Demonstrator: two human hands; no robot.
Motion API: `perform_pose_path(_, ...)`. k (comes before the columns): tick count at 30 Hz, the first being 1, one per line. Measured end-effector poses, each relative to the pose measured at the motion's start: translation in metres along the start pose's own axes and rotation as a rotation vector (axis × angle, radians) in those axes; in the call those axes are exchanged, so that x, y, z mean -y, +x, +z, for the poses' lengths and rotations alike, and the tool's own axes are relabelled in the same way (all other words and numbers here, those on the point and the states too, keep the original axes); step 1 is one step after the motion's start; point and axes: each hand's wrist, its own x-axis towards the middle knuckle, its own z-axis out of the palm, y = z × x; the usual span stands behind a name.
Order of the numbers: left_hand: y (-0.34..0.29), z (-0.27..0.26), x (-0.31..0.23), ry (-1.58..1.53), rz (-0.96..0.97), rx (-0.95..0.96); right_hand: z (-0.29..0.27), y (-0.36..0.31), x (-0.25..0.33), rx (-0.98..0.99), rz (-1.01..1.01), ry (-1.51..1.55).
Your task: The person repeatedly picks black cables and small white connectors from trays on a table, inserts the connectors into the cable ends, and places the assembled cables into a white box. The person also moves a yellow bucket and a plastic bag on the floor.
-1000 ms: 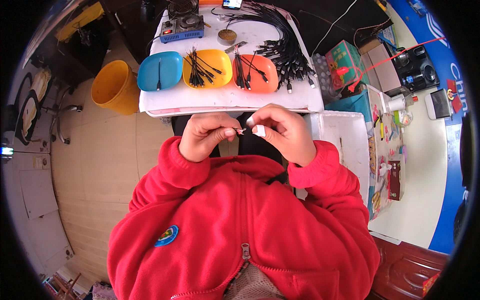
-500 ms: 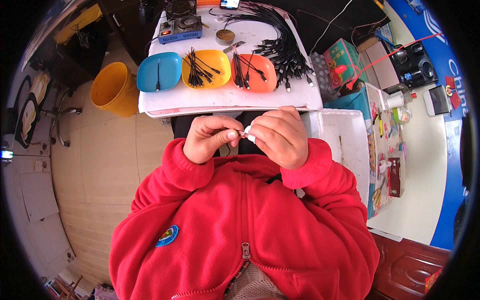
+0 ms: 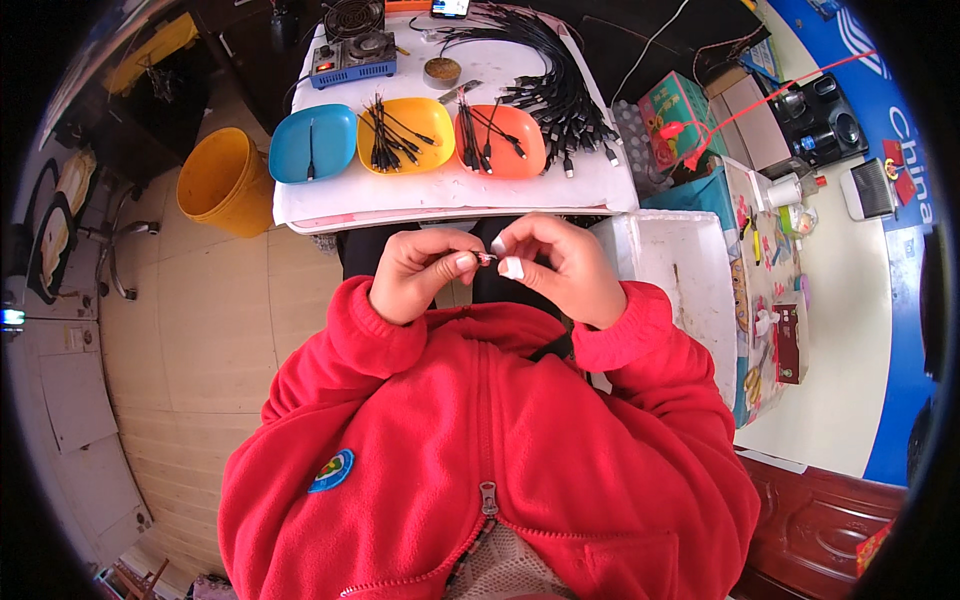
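Note:
Between the thumb and forefinger of my left hand (image 3: 425, 275) is pinched the end of a thin dark cable (image 3: 485, 259), with fine reddish wire strands sticking out toward the right. My right hand (image 3: 572, 272) is close by, white coverings on its thumb and forefinger tips. Those two tips stand apart at the ends of the strands, and nothing shows held between them. Beyond my hands, on the white-covered table (image 3: 420, 205), a blue tray (image 3: 285, 150) holds one black cable; a yellow tray (image 3: 440, 115) and an orange tray (image 3: 530, 160) hold several short black cables each.
A large bundle of black cables (image 3: 565, 90) lies at the table's right. Behind the trays are a blue heating device (image 3: 353, 70), a round tin (image 3: 442, 72) and a phone (image 3: 450, 8). A yellow bucket (image 3: 222, 185) stands left, a white foam box (image 3: 680, 235) right.
My right thumb and forefinger have parted from the wire strands, and the hand has turned to show its thumb. My left hand keeps its pinch. The view has shifted slightly.

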Motion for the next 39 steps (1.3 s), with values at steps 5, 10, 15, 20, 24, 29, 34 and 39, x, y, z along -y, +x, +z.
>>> perform_pose_path(5, 0.002, 0.001, 0.006, -0.265, -0.142, -0.024, 0.004, 0.007, 0.011, -0.166, -0.582, -0.779)
perform_pose_path(10, 0.004, 0.003, 0.005, 0.295, 0.07, -0.072, 0.009, 0.001, 0.003, -0.126, -0.041, -0.303)
perform_pose_path(15, 0.003, 0.003, 0.003, -0.031, -0.072, -0.092, -0.001, 0.004, -0.011, 0.009, 0.337, 0.602)
perform_pose_path(20, 0.006, 0.005, -0.001, -0.801, -0.282, 0.115, -0.001, 0.007, -0.011, -0.104, -0.267, 0.054)
perform_pose_path(24, 0.007, 0.014, -0.005, -0.938, -0.359, 0.234, 0.0, 0.012, -0.005, -0.119, -0.483, -0.144)
perform_pose_path(29, 0.006, 0.017, -0.009, -0.974, -0.434, 0.292, -0.005, 0.013, 0.007, -0.012, -0.568, -0.185)
perform_pose_path(34, 0.006, 0.018, -0.012, -0.843, -0.384, 0.248, 0.001, 0.006, 0.01, -0.05, -0.538, -0.152)
perform_pose_path(39, 0.003, 0.017, -0.02, -0.594, -0.212, 0.147, 0.022, 0.003, -0.006, -0.11, -0.385, 0.32)
